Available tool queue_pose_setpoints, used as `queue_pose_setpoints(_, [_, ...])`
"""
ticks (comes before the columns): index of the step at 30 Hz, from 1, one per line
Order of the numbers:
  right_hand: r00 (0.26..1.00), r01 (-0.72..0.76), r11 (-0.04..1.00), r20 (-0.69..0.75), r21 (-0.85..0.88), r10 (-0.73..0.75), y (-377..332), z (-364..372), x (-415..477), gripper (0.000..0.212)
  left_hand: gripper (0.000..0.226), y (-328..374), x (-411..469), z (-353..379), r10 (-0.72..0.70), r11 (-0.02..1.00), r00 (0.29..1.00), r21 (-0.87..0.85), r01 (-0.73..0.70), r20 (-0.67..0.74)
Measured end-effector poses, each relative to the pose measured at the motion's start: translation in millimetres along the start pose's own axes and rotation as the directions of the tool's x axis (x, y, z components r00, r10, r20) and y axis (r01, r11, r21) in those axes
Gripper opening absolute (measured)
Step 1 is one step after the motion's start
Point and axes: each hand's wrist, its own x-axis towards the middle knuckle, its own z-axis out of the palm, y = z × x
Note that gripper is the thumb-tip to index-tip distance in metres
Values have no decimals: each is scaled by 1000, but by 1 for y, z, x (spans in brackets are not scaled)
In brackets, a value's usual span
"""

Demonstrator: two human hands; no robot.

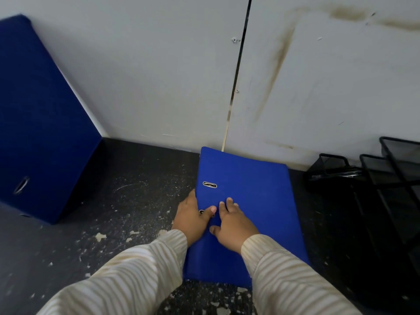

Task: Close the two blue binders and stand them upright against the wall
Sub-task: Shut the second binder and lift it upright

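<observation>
Where the white panel wall (159, 76) meets the dark speckled surface (125, 212), a dark blue cardboard binder (41, 123) stands closed against the wall at left. A bright blue lever-arch binder (250, 189) lies flat and closed, its far edge near the wall. A black wire tray (375, 178) sits at right. The left hand (193, 217) grips the flat binder's left edge, thumb on the cover. The right hand (234, 226) rests on the cover with fingers straight.

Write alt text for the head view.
A closed blue binder lies flat on a dark speckled surface by a white wall; the left hand grips its left edge, the right hand rests on its cover. A darker blue binder stands at left.
</observation>
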Motion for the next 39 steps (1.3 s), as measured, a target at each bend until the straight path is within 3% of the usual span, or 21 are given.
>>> queue_pose_setpoints(3, [1000,-29,999,-5,30,29,0,1,-3,77,52,1,-2,0,-20,1000,1000,-3,20,-16])
queue_pose_setpoints(9, [967,-253,967,-2,-4,253,3,18,-20,80,44,-4,-7,0,-109,990,993,79,113,-46])
queue_pose_setpoints(17, [940,-341,940,-3,2,341,1,35,-23,78,73,4,-7,5,-400,899,916,182,399,-30])
queue_pose_setpoints(21, [942,-334,942,5,3,334,2,33,-25,78,71,10,0,1,-505,863,863,-7,505,15])
queue_pose_setpoints(24, [942,-336,942,22,-1,336,0,29,-26,76,56,13,3,-2,-525,826,848,-201,527,68])
queue_pose_setpoints(29, [944,-328,945,41,3,328,-2,23,-28,75,57,15,1,0,-556,809,830,-201,553,43])
queue_pose_setpoints(34, [946,-322,947,43,1,322,-1,22,-27,75,52,12,6,-5,-545,732,815,-362,577,197])
queue_pose_setpoints(39, [949,-315,948,41,38,314,2,20,-28,74,29,18,4,-10,-513,626,785,-475,619,347])
